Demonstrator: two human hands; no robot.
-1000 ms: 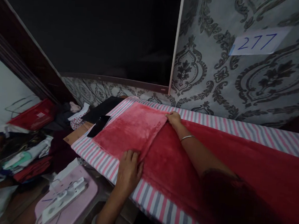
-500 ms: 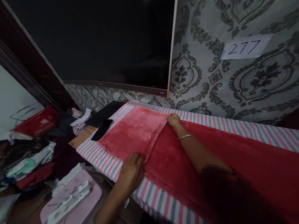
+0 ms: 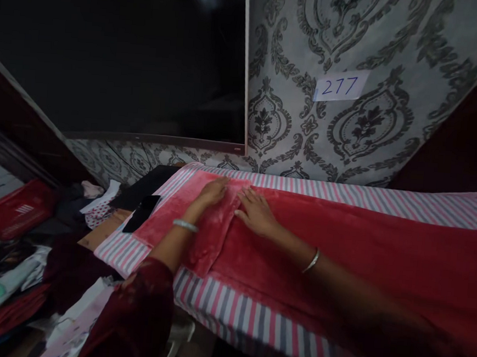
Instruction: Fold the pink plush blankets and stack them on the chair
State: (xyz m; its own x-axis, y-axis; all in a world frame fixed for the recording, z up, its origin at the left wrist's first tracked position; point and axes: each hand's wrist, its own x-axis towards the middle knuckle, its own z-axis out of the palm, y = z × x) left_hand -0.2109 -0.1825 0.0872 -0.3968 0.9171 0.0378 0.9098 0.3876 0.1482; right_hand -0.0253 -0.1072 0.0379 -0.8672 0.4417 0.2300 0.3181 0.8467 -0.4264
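Note:
A long red plush cloth (image 3: 319,245) lies along the striped sheet (image 3: 248,311), its left end folded over into a lighter, pinkish-red flap (image 3: 174,201). My left hand (image 3: 212,192) rests on that flap near its far edge, fingers stretched out. Just right of it, my right hand (image 3: 257,210) lies flat with fingers spread, across the flap's edge and the red cloth beside it. Neither hand grips anything. Beyond the flap's left side sits a black phone (image 3: 141,213).
A large dark television (image 3: 119,59) hangs behind, beside patterned wallpaper bearing a "277" paper (image 3: 340,86). At left are a red basket (image 3: 15,210), heaped clothes (image 3: 11,281) and a brown cardboard piece (image 3: 104,229).
My left hand has moved from the flap's near corner to its far part. My right hand has released the far corner and flattened on the cloth. The view has shifted right.

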